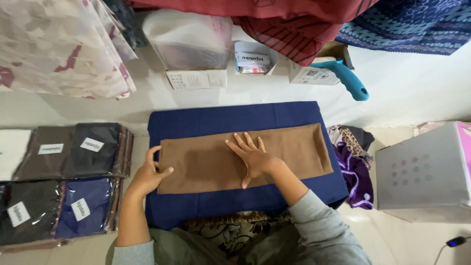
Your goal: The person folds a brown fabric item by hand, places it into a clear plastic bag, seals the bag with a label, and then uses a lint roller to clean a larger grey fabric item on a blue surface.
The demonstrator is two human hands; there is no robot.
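Head view: I am looking straight down at a brown cloth [245,157] lying folded in a long strip on a navy pad [235,120].
Right hand [251,158]: I am pressing it flat on the cloth's middle, fingers spread wide, holding nothing.
Left hand [147,174]: I am resting it at the cloth's left end, fingers half curled over the edge, thumb on top; I cannot tell whether it is pinching the fabric.
Doing it well: I judge that keeping the right palm flat while the left is steadying the end should be keeping the layers from sliding or creasing.
Edges: the cloth is sitting inside the pad on the left, far and near sides; its right end is reaching almost to the pad's right edge.
Room left: packed cloths [68,181] in clear bags are lying just beside the pad.
Room right: a heap of patterned fabric [355,162] is touching the pad, with a grey box [424,172] beyond.
Room behind: a blue-handled tool [343,76] and small cartons [196,78] are standing near the far edge.
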